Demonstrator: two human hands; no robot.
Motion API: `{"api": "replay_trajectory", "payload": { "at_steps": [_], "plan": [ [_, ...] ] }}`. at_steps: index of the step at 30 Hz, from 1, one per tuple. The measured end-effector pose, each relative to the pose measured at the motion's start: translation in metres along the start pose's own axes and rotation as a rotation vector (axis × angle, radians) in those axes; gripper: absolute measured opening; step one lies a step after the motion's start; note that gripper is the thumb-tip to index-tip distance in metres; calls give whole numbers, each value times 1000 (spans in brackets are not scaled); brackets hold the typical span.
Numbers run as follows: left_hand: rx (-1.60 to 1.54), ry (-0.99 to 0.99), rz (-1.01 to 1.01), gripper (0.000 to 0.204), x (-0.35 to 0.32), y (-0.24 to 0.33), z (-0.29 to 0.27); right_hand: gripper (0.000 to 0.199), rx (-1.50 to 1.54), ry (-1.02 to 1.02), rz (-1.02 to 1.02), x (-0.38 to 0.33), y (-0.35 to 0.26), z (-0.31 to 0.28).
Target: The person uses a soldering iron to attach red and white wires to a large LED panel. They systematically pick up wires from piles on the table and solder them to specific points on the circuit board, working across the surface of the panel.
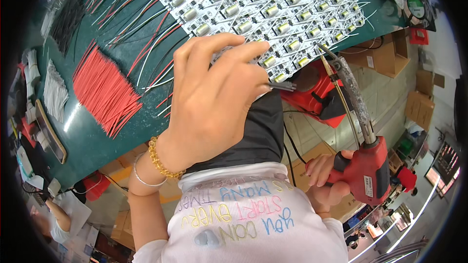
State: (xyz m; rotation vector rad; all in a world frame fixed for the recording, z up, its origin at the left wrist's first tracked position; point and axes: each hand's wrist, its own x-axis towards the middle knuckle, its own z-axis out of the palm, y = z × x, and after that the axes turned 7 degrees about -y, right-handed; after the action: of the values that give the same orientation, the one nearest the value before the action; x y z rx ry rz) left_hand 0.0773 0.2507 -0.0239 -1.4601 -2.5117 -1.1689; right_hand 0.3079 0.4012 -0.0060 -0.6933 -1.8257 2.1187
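Note:
My left hand [214,90] hovers over the front edge of a white panel of circuit boards [214,22], its fingers curled. A small bunch of black wires [282,85] sticks out from between thumb and fingers. My right hand [329,178] is wrapped round the grip of a red and black soldering gun [373,173]. The gun's long metal barrel points up toward the panel's right front corner; I cannot tell whether its tip touches a board. The panel carries rows of small yellowish cylindrical parts, with red, black and white wires [151,51] fanning out at its left side.
A pile of red wires [105,90] lies on the green table [146,131], with white wires [56,90] and black wires [66,22] further left. A phone-like object [50,131] lies at the left edge. Beyond the table are cardboard boxes [390,53] and a red stool [321,97].

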Motion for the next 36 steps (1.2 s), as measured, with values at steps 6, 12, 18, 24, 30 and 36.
{"api": "replay_trajectory", "payload": {
  "at_steps": [6,12,18,24,30,36],
  "plan": [
    [1,47,-68,5,12,5,9,82,46,-100,-83,11,2,3],
    [-236,28,-142,10,9,0,7,83,60,-82,-70,13,10,-2],
    [-289,35,-181,13,-1,-2,2,82,31,-88,-101,17,11,1],
    [-485,198,-315,13,-19,6,-4,72,161,-69,-182,58,-2,28],
    [-577,365,-432,10,-14,1,-8,65,522,-303,-204,118,-23,64],
    [-536,181,-573,7,20,0,-6,58,613,-283,-103,131,-22,72]
  ]
}}
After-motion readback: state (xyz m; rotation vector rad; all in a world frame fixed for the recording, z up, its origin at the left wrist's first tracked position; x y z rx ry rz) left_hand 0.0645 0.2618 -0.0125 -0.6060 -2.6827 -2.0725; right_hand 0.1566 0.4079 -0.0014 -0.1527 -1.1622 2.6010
